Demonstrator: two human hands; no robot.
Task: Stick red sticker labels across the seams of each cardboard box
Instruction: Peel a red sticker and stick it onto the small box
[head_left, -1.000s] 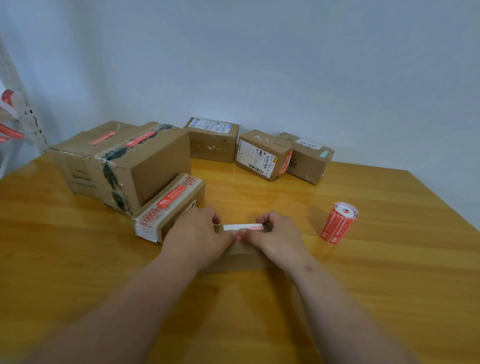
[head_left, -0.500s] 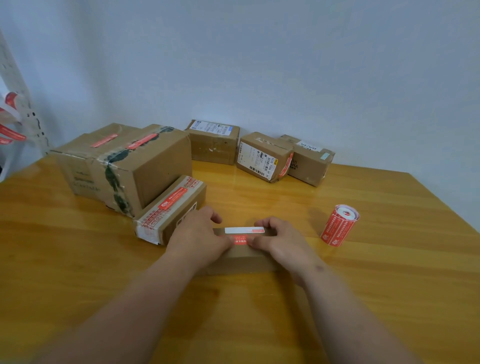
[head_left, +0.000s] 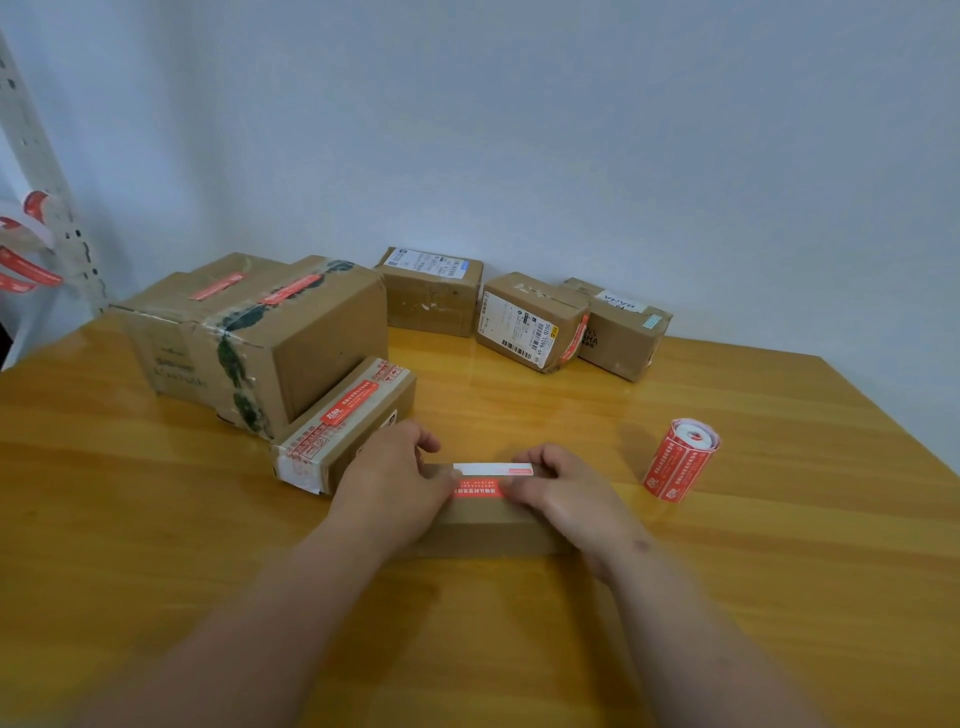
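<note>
Both hands are pressing down on the small cardboard box (head_left: 483, 525) directly in front of the person. The left hand (head_left: 395, 480) is lying over the box's left end with fingers extended, the thumb meeting the left end of the red sticker label (head_left: 478, 488). The right hand (head_left: 563, 491) is resting on the right end with fingers loosely curled, its thumb pressing the label's other end; neither hand is gripping anything.

Compared with one second ago, the label has come down from between the fingertips onto the box top, and more of its red face is now showing. A white strip (head_left: 493, 469) is lying just behind it. This indicates the label is seated; smoothing appears to be the remaining step for this box.

The sticker roll (head_left: 680, 460) is standing on the counter (head_left: 779, 519) to the right, apart from the hands. The boxes at the left (head_left: 249, 332) are already carrying red labels.
</note>
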